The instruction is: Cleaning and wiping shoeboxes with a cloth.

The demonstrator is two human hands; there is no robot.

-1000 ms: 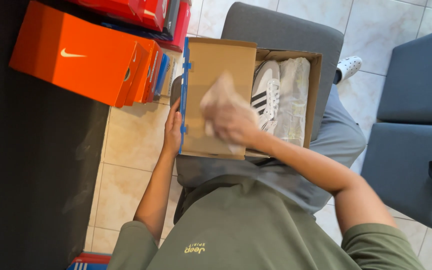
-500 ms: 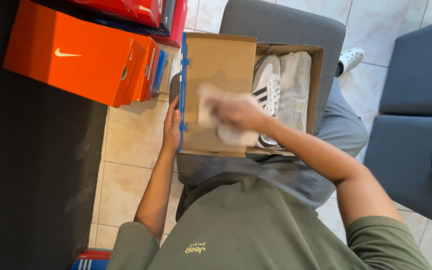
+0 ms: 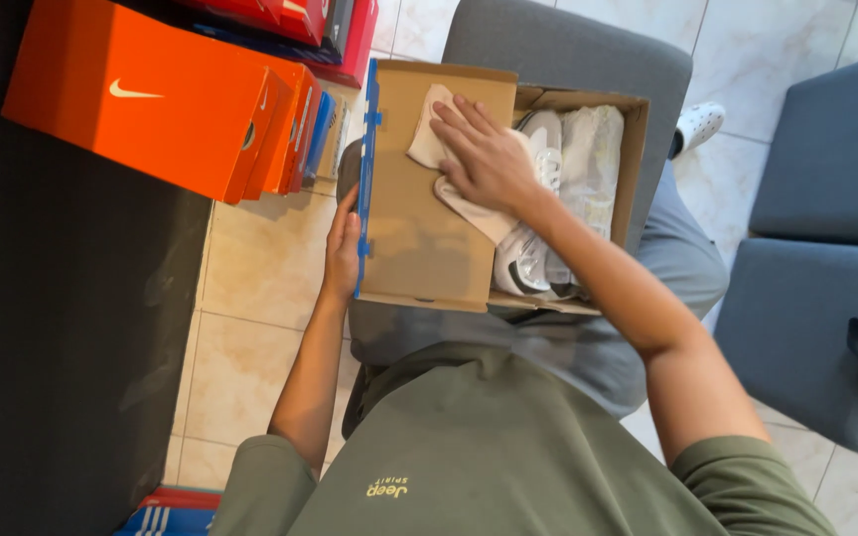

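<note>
**Hand flat on paper inside the open shoe box**

Looking straight down at a seated person with an open cardboard shoe box [image 3: 419, 248] across the lap. The right hand [image 3: 484, 159] lies on a sheet of white tissue paper [image 3: 429, 134], fingers spread and flat, palm pressing the sheet against the inside of the box's raised lid. No pinch there: the grip is open and laid down on the paper. The paper runs from the upper part of the lid down under the palm and out toward the shoes.

The left hand [image 3: 342, 253] is at the lid's outer edge, by the blue rim, fingers curled around that edge; how tightly it closes, I cannot tell from here.

In the box's other half lies a pair of white sneakers [image 3: 568, 169] with dark stripes, side by side, just beside the right wrist.

To the left, an orange shoe box [image 3: 141, 99] sits on a dark surface, more red and blue boxes stacked behind it. Grey chair seats stand on the tiled floor [image 3: 260, 288], and a white clog [image 3: 697, 124] peeks out past the box.
</note>
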